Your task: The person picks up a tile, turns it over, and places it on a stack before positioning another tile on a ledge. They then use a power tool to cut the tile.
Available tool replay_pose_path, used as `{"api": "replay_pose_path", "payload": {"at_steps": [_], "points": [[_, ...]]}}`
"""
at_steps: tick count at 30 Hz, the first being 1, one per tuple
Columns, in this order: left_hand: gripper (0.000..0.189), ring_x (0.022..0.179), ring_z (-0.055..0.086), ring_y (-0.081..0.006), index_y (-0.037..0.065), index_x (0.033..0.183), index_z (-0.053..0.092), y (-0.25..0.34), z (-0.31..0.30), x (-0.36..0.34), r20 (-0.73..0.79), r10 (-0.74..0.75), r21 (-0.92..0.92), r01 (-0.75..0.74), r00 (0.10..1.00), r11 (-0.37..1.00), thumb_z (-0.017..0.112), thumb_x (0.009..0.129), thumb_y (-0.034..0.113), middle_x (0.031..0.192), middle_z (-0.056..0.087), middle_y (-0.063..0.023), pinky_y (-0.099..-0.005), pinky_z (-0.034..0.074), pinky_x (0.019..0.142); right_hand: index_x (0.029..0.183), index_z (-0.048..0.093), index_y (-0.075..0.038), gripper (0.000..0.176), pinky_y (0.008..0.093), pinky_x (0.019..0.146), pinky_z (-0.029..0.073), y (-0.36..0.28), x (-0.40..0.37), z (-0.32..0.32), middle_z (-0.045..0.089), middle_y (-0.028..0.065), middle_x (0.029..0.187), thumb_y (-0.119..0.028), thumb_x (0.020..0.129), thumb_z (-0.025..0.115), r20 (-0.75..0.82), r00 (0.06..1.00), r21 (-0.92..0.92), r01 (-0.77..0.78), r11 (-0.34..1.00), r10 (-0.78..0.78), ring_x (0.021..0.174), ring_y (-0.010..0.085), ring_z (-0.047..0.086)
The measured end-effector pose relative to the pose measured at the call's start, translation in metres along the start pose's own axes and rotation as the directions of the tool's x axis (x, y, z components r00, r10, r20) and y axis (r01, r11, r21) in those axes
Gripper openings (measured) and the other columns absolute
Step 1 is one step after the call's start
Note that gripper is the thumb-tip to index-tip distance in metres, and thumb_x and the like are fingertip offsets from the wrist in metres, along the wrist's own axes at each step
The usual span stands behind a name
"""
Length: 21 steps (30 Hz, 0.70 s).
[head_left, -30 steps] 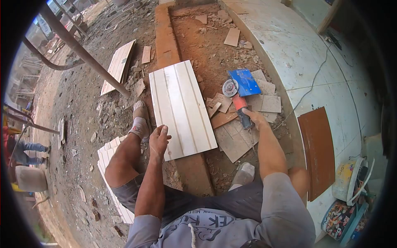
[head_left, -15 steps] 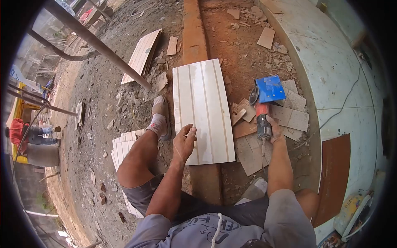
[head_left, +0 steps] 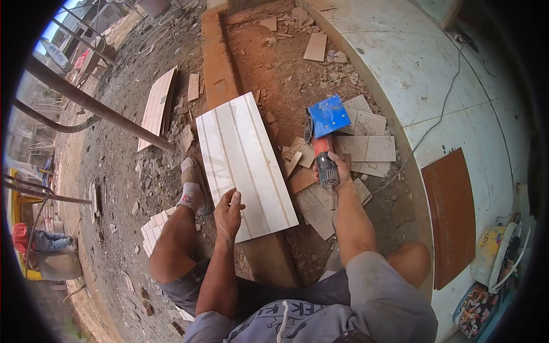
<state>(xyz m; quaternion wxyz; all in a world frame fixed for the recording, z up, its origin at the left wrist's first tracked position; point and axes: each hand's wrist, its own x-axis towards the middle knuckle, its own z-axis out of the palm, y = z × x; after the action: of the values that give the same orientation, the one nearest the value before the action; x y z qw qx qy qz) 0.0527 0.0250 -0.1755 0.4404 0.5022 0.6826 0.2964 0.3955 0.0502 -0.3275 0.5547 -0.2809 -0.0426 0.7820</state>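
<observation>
Ground (head_left: 260, 68): crumbly red dirt around the tile (head_left: 243, 166)
Tile: glossy, striped, flat across a rough ledge (head_left: 219, 63)
Grinder (head_left: 326, 163): ribbed, square blue guard (head_left: 330, 116), right of tile
Right hand (head_left: 343, 172): fingers wrapped round grinder
Left hand (head_left: 229, 215): fingers loosely curled, tile's near edge

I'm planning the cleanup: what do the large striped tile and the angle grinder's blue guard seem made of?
Striped tile: probably glazed ceramic, going by its pale, glossy sheen.
Blue guard: likely painted sheet metal, flat with rivet-like dots, though plastic is possible.
</observation>
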Motion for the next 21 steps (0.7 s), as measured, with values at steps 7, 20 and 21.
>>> {"api": "replay_pose_path", "payload": {"at_steps": [7, 20, 21], "points": [[0.049, 0.076, 0.065, -0.0144, -0.002, 0.127, 0.054, 0.013, -0.017, -0.010, -0.043, 0.114, 0.031, -0.113, 0.993, 0.993, 0.054, 0.096, 0.036, 0.103, 0.065, -0.0099, -0.0272, 0.049, 0.064, 0.102, 0.056, -0.003, 0.045, 0.0417, 0.052, 0.059, 0.015, -0.006, 0.054, 0.066, 0.0164, 0.078, -0.040, 0.081, 0.067, -0.023, 0.996, 0.141, 0.094, 0.985, -0.092, 0.061, 0.0278, 0.067], [0.050, 0.070, 0.057, -0.0124, -0.002, 0.111, 0.059, 0.012, -0.058, -0.006, -0.244, 0.118, -0.389, -0.209, 0.963, 0.897, 0.048, 0.098, 0.045, 0.089, 0.064, -0.0073, -0.0251, 0.046, 0.062, 0.118, 0.042, 0.000, 0.073, 0.0432, 0.084, 0.049, 0.027, -0.100, 0.201, 0.061, 0.0205, 0.099, -0.029, 0.062, 0.079, 0.063, 0.730, -0.998, 0.051, -0.037, -0.681, 0.093, 0.0355, 0.062], [0.051, 0.072, 0.057, -0.0126, -0.003, 0.111, 0.059, 0.015, -0.056, -0.001, -0.267, 0.166, -0.414, -0.268, 0.949, 0.870, 0.048, 0.098, 0.046, 0.086, 0.064, -0.0075, -0.0255, 0.046, 0.064, 0.121, 0.040, 0.002, 0.076, 0.0457, 0.088, 0.047, 0.037, -0.107, 0.213, 0.060, 0.0258, 0.105, -0.027, 0.063, 0.078, 0.018, 0.756, -0.996, -0.043, -0.078, -0.654, 0.100, 0.0407, 0.061]]}}
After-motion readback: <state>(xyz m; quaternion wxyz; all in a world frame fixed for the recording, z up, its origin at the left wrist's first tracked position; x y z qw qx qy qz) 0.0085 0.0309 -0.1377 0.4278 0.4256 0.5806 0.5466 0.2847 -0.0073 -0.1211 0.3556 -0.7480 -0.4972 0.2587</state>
